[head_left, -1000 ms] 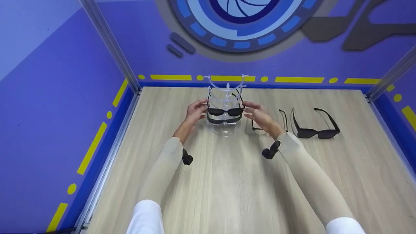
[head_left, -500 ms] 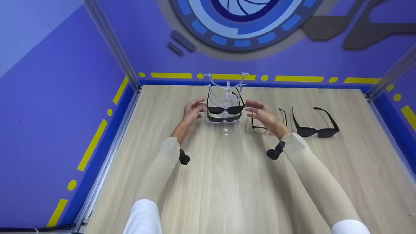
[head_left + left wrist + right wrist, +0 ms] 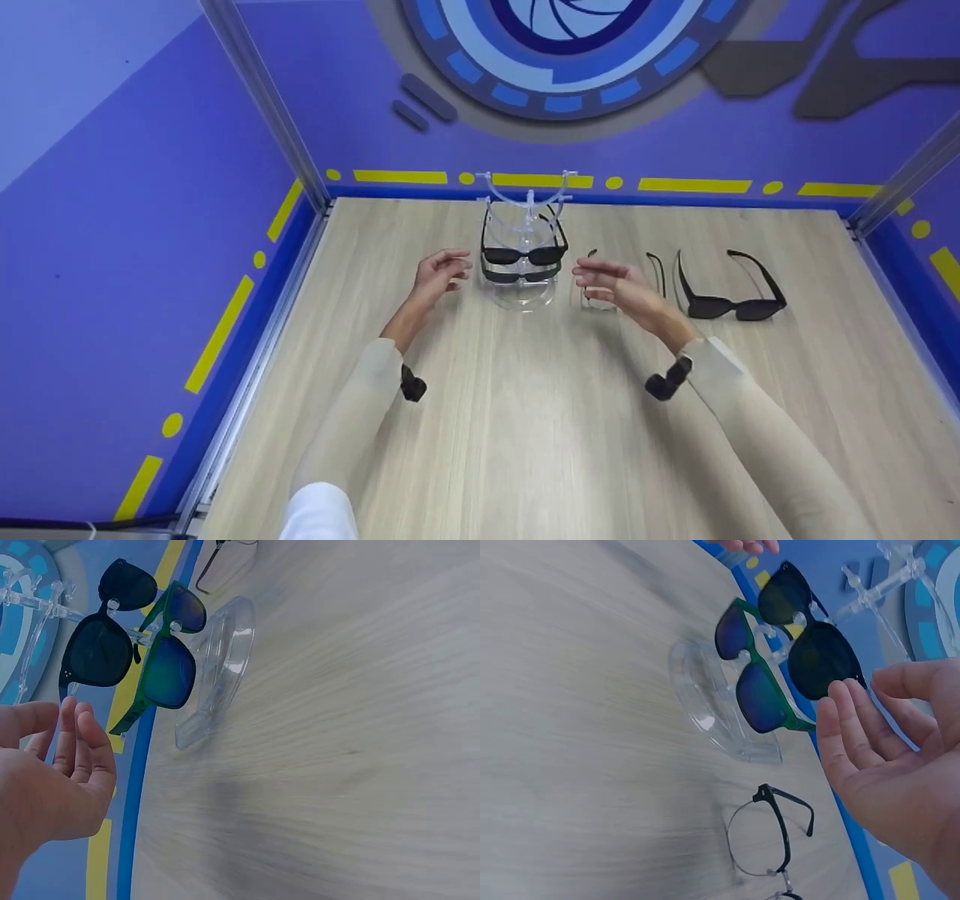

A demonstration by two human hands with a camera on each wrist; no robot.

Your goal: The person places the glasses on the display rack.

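Note:
A clear plastic eyewear stand [image 3: 529, 201] holds two pairs of sunglasses, one above the other. The upper pair, black sunglasses [image 3: 523, 256], sits over green-framed sunglasses [image 3: 759, 694] with bluish lenses; the stand's two upper arms carry nothing. My left hand [image 3: 439, 276] hovers just left of the stand, fingers loosely bent and holding nothing. On the other side my right hand [image 3: 621, 286] is likewise held apart from the black sunglasses, its fingers relaxed. In both wrist views the fingertips overlap the black sunglasses' outer edge.
Clear-lensed eyeglasses with dark brows [image 3: 778, 829] lie on the table right of the stand, partly behind my right hand in the head view. Farther right rest large black sunglasses [image 3: 735, 308], temples spread open. Blue panels [image 3: 337, 142] wall the wooden table [image 3: 510, 435] at back and sides.
Both hands have left the sides of the black sunglasses and drawn outward and toward me. The sunglasses stay on the stand.

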